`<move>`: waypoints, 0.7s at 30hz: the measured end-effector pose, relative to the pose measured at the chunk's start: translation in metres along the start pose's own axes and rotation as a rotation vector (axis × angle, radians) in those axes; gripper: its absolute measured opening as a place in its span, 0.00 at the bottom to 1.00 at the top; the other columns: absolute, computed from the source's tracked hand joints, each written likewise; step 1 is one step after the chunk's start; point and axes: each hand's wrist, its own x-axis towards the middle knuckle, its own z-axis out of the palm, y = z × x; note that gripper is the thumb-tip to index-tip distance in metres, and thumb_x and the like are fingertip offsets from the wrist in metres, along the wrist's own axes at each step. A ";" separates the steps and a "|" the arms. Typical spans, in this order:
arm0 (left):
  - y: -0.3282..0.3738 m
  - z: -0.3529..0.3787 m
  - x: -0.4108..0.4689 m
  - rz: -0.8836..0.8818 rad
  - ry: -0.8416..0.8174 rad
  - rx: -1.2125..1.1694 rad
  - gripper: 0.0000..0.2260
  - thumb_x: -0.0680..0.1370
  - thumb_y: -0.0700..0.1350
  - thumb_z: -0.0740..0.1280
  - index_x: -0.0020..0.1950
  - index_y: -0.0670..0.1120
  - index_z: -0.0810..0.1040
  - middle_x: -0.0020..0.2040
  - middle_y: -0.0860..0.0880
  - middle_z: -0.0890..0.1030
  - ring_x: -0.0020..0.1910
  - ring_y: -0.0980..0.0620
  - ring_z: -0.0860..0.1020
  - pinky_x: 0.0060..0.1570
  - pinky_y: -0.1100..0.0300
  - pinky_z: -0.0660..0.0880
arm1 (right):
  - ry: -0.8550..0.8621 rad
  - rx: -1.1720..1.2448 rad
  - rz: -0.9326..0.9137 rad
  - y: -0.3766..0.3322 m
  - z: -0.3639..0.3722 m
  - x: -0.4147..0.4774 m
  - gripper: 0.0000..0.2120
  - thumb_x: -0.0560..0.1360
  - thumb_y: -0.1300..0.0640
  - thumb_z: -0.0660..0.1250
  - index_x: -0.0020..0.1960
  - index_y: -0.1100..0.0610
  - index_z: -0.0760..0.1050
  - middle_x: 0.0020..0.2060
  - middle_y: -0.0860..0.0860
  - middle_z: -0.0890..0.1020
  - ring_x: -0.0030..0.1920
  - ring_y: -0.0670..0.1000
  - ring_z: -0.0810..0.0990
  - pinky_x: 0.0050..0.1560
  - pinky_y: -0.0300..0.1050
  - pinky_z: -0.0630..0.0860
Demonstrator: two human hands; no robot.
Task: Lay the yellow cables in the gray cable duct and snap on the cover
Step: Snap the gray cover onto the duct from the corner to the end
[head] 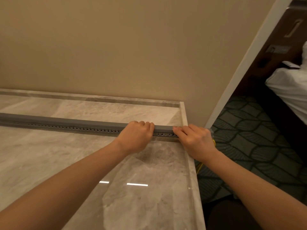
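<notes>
A long gray cable duct (83, 129) with a row of slots along its side lies across the marble tabletop, from the left edge to the right edge. A gray cover (66, 121) sits on top of it. My left hand (135, 136) grips the duct and cover near the right end, fingers curled over the top. A little further right, my right hand (196, 140) holds the duct's end at the table edge, fingers curled on the cover. Yellow cables (200, 166) hang down beyond the table edge, below my right hand. The cables inside the duct are hidden.
The marble tabletop (83, 163) has a raised rim (192, 171) on the right and meets a beige wall (116, 47) behind. To the right lie a patterned carpet (249, 138), a white wall corner and a bed with white bedding (289, 87).
</notes>
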 end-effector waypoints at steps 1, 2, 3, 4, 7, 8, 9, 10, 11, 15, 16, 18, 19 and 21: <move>0.001 -0.003 0.003 -0.008 0.019 -0.033 0.14 0.81 0.50 0.54 0.57 0.43 0.72 0.50 0.46 0.79 0.46 0.47 0.77 0.44 0.55 0.72 | -0.001 0.007 -0.002 0.000 0.000 -0.001 0.09 0.65 0.60 0.77 0.44 0.59 0.83 0.33 0.52 0.84 0.28 0.50 0.79 0.25 0.37 0.71; 0.003 -0.006 0.007 -0.028 0.027 -0.077 0.16 0.80 0.54 0.53 0.52 0.44 0.74 0.47 0.48 0.80 0.44 0.48 0.77 0.42 0.56 0.70 | -0.008 0.014 -0.002 0.001 0.001 -0.002 0.08 0.66 0.60 0.77 0.45 0.59 0.83 0.33 0.52 0.83 0.29 0.50 0.79 0.25 0.37 0.72; 0.005 -0.010 0.012 -0.061 0.023 -0.135 0.18 0.80 0.56 0.52 0.47 0.45 0.74 0.43 0.48 0.80 0.41 0.48 0.76 0.38 0.57 0.68 | -0.017 0.017 0.000 0.000 0.001 -0.003 0.08 0.66 0.60 0.76 0.45 0.59 0.83 0.33 0.52 0.83 0.29 0.50 0.79 0.25 0.38 0.72; 0.007 -0.013 0.018 -0.106 0.010 -0.204 0.19 0.81 0.56 0.52 0.42 0.46 0.73 0.39 0.48 0.79 0.38 0.48 0.75 0.34 0.57 0.65 | -0.026 0.017 0.002 0.000 0.001 -0.003 0.07 0.66 0.61 0.76 0.44 0.59 0.83 0.32 0.52 0.83 0.29 0.50 0.79 0.25 0.38 0.72; 0.016 -0.016 0.039 -0.239 -0.050 -0.438 0.23 0.82 0.54 0.51 0.31 0.45 0.69 0.29 0.48 0.72 0.33 0.45 0.74 0.32 0.57 0.65 | -0.028 0.020 0.011 -0.001 -0.001 -0.003 0.05 0.67 0.62 0.75 0.43 0.59 0.83 0.31 0.52 0.82 0.28 0.50 0.78 0.25 0.39 0.71; 0.020 -0.017 0.047 -0.274 -0.069 -0.524 0.24 0.82 0.53 0.51 0.28 0.45 0.67 0.27 0.48 0.70 0.32 0.45 0.73 0.32 0.57 0.65 | -0.026 0.027 0.016 -0.002 -0.003 -0.002 0.04 0.67 0.62 0.75 0.42 0.58 0.83 0.31 0.52 0.81 0.28 0.50 0.78 0.24 0.39 0.71; 0.025 -0.017 0.055 -0.302 -0.075 -0.604 0.25 0.82 0.52 0.52 0.26 0.45 0.66 0.27 0.48 0.70 0.32 0.44 0.73 0.33 0.56 0.66 | -0.027 0.031 0.020 -0.002 -0.004 -0.001 0.03 0.68 0.62 0.75 0.42 0.58 0.82 0.30 0.52 0.81 0.28 0.50 0.78 0.24 0.39 0.70; 0.031 -0.017 0.065 -0.318 -0.074 -0.672 0.25 0.82 0.51 0.52 0.25 0.45 0.65 0.27 0.46 0.71 0.33 0.43 0.74 0.34 0.55 0.67 | -0.027 0.038 0.025 -0.002 -0.005 -0.001 0.03 0.68 0.61 0.75 0.40 0.58 0.82 0.30 0.52 0.81 0.28 0.51 0.77 0.24 0.39 0.70; 0.036 -0.017 0.073 -0.337 -0.070 -0.720 0.25 0.82 0.51 0.53 0.26 0.43 0.66 0.29 0.44 0.74 0.35 0.41 0.75 0.36 0.54 0.69 | -0.026 0.045 0.029 -0.002 -0.005 0.000 0.03 0.67 0.61 0.75 0.39 0.58 0.81 0.30 0.52 0.81 0.27 0.51 0.77 0.23 0.39 0.70; 0.045 -0.007 0.095 -0.500 -0.082 -0.768 0.25 0.82 0.53 0.50 0.41 0.38 0.78 0.45 0.39 0.82 0.45 0.40 0.78 0.47 0.50 0.76 | -0.061 0.071 0.059 -0.001 -0.007 -0.002 0.04 0.66 0.62 0.76 0.38 0.56 0.81 0.31 0.51 0.81 0.29 0.50 0.78 0.24 0.38 0.69; 0.046 -0.004 0.098 -0.539 -0.096 -0.743 0.25 0.82 0.55 0.49 0.42 0.39 0.78 0.46 0.40 0.81 0.46 0.41 0.78 0.46 0.51 0.75 | -0.076 0.081 0.070 0.001 -0.008 -0.004 0.04 0.66 0.62 0.75 0.39 0.56 0.82 0.31 0.51 0.82 0.29 0.49 0.78 0.24 0.38 0.70; 0.049 -0.001 0.102 -0.591 -0.128 -0.681 0.25 0.81 0.57 0.47 0.40 0.43 0.75 0.46 0.42 0.81 0.43 0.43 0.77 0.43 0.54 0.70 | -0.135 0.132 0.103 0.003 -0.009 -0.006 0.03 0.68 0.61 0.73 0.41 0.56 0.82 0.34 0.51 0.83 0.31 0.50 0.79 0.26 0.39 0.72; 0.051 -0.001 0.103 -0.608 -0.145 -0.657 0.25 0.81 0.58 0.45 0.38 0.45 0.73 0.45 0.43 0.80 0.41 0.44 0.75 0.42 0.55 0.68 | -0.182 0.171 0.131 0.003 -0.011 -0.006 0.04 0.69 0.60 0.71 0.43 0.56 0.83 0.36 0.51 0.84 0.32 0.51 0.80 0.27 0.40 0.74; 0.053 0.001 0.104 -0.623 -0.154 -0.616 0.26 0.81 0.58 0.44 0.36 0.46 0.71 0.43 0.44 0.80 0.38 0.46 0.72 0.40 0.55 0.67 | -0.286 0.276 0.222 0.007 -0.018 -0.004 0.08 0.71 0.58 0.66 0.45 0.55 0.83 0.39 0.50 0.85 0.35 0.51 0.81 0.30 0.43 0.77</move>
